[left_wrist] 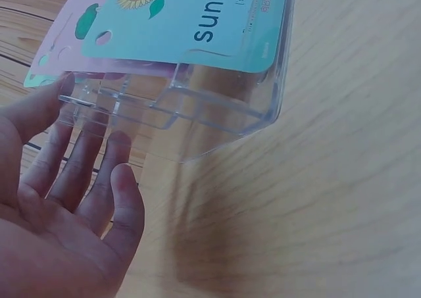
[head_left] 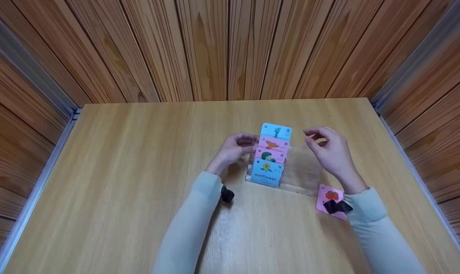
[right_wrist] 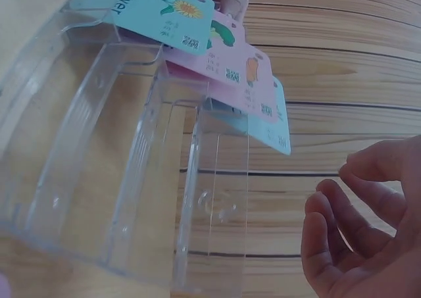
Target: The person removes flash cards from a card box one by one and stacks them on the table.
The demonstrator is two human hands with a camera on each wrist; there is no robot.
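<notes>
A clear tiered card stand [head_left: 300, 173] sits on the table with its left column filled. At the front is a blue sunflower card [head_left: 267, 173]. Behind it rise a pink card with a green picture [head_left: 271, 155], a pink card with an orange picture [head_left: 272, 144] and a blue card with a green plant [head_left: 277, 131]. My left hand [head_left: 235, 148] holds the stand's left side, thumb in front and fingers behind, as the left wrist view shows. My right hand [head_left: 331, 152] hovers by the stand's upper right, fingers loosely curled around nothing.
A pink card with a red picture [head_left: 332, 195] lies on the table [head_left: 138, 182] near the stand's right front corner, partly hidden by the right wrist camera [head_left: 337, 206]. Wooden panels [head_left: 211, 49] rise behind the table and at both sides.
</notes>
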